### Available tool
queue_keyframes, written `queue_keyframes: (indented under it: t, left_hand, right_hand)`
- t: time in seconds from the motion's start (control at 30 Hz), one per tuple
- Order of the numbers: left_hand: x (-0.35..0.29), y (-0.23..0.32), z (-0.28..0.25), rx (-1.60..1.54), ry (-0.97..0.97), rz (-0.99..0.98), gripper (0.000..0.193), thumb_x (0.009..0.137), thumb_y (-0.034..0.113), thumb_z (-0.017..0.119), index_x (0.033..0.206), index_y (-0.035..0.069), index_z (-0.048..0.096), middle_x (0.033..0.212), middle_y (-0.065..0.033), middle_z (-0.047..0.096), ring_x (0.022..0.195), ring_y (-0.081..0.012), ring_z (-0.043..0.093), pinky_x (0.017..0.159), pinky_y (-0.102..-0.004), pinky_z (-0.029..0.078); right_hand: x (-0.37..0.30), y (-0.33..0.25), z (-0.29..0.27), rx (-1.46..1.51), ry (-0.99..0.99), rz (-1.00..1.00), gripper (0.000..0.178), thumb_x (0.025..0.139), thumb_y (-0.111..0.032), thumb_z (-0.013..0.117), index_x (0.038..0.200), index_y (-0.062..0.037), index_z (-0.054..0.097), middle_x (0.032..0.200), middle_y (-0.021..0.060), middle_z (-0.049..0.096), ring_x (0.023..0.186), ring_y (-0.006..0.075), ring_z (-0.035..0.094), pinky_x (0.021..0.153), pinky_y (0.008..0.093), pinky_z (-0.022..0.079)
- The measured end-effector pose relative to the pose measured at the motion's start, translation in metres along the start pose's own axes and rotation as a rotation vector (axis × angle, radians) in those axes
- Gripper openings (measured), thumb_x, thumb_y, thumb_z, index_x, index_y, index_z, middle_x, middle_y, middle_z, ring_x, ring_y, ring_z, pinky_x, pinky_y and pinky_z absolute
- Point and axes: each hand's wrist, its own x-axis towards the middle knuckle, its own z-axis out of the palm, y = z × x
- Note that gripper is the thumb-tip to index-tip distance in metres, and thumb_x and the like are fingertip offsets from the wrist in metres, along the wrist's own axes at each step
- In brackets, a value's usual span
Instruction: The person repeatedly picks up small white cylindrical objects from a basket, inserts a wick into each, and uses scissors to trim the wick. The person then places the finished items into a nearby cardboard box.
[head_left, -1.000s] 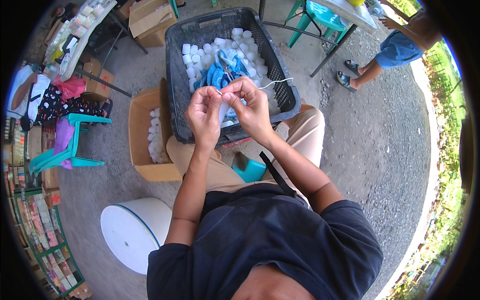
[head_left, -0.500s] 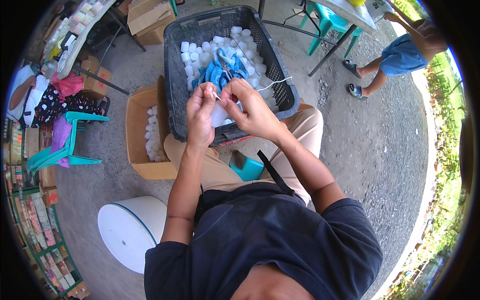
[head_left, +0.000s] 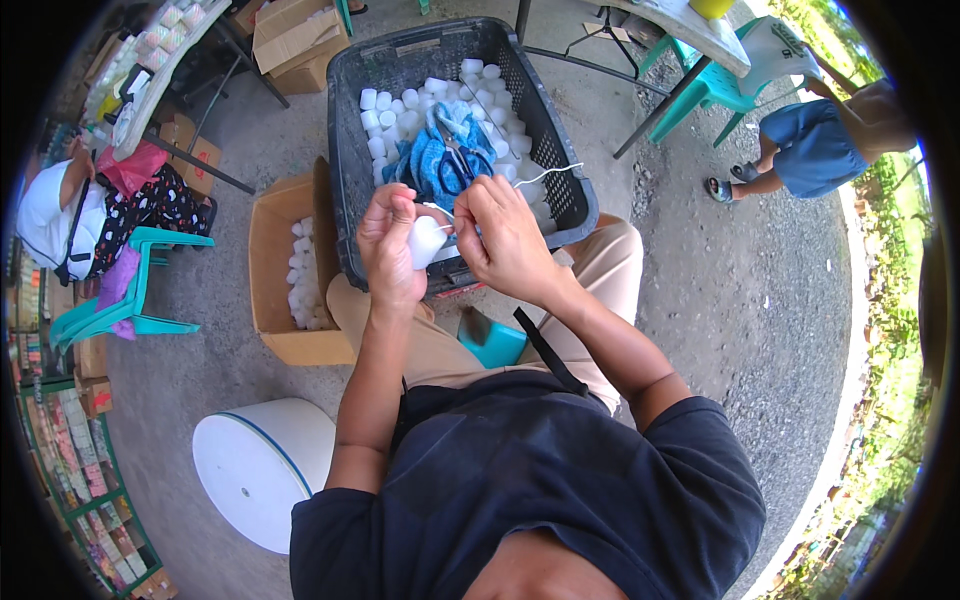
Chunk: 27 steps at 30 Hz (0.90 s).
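Note:
My left hand (head_left: 390, 250) is closed on a white rounded cylinder (head_left: 426, 242), with the thumb and fingers raised beside it. A white string (head_left: 548, 172) runs from the cylinder to my right hand (head_left: 503, 232), whose fingers pinch it. Its loose end trails over the right rim of the black plastic crate (head_left: 352, 110). Both hands are above the near part of this crate. Inside lie many similar white cylinders (head_left: 385, 118), a blue cloth (head_left: 420, 168) and dark-handled scissors (head_left: 456, 174) on the cloth.
A cardboard box (head_left: 275, 235) with more white cylinders stands left of the crate. A white round container (head_left: 255, 470) sits nearer on the left. Teal chairs (head_left: 160, 285) and tables (head_left: 690, 35) stand around. A seated person (head_left: 75, 210) is at left; another person (head_left: 815, 150) stands at right.
My hands have moved slightly apart, and the cylinder in my left hand shows more fully, with string stretched between the hands. The person at right and a teal chair have shifted rightward.

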Motion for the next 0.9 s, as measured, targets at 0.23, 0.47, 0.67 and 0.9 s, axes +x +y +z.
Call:
queue_keyframes:
  t: [0.23,0.47,0.67,0.9]
  left_hand:
    - [0.021,-0.006,-0.007,-0.132,0.323,0.0,0.059,0.099,0.046,0.038,0.13,-0.005,0.042,0.122,-0.0184,0.053,0.112,-0.0259,0.057,0.093,-0.035,0.046]
    - [0.001,0.01,-0.043,-0.052,-0.024,-0.28,0.05,0.098,0.039,0.045,0.129,0.0,0.039,0.125,-0.0238,0.054,0.116,-0.0308,0.056,0.098,-0.0419,0.045]
    - [0.011,0.044,-0.093,-0.036,0.1,-0.045,0.046,0.095,0.03,0.055,0.13,0.001,0.045,0.132,-0.0234,0.049,0.11,-0.0276,0.058,0.099,-0.04,0.047]
    - [0.003,0.039,-0.035,0.592,-0.166,0.004,0.049,0.091,0.034,0.062,0.125,0.0,0.052,0.1,-0.0094,0.063,0.084,-0.0092,0.058,0.076,-0.0237,0.047]
  right_hand:
    - [-0.001,0.014,0.05,0.06,0.049,-0.053,0.024,0.09,-0.023,0.058,0.089,0.0007,0.056,0.089,0.018,0.061,0.087,0.0336,0.058,0.074,0.0442,0.042]
    - [-0.002,0.023,0.044,-0.204,-0.27,0.032,0.027,0.092,-0.029,0.055,0.083,-0.0038,0.056,0.077,0.0151,0.061,0.073,0.0352,0.059,0.072,0.0436,0.041]
    - [0.035,0.046,-0.017,0.033,-0.455,-0.298,0.032,0.091,-0.032,0.057,0.107,-0.0061,0.064,0.079,0.015,0.067,0.083,0.0287,0.066,0.087,0.0407,0.048]
    - [0.099,0.129,0.053,-0.614,-0.591,0.326,0.059,0.069,-0.039,0.078,0.108,-0.0005,0.056,0.102,0.0212,0.066,0.096,0.0385,0.065,0.083,0.0446,0.051]
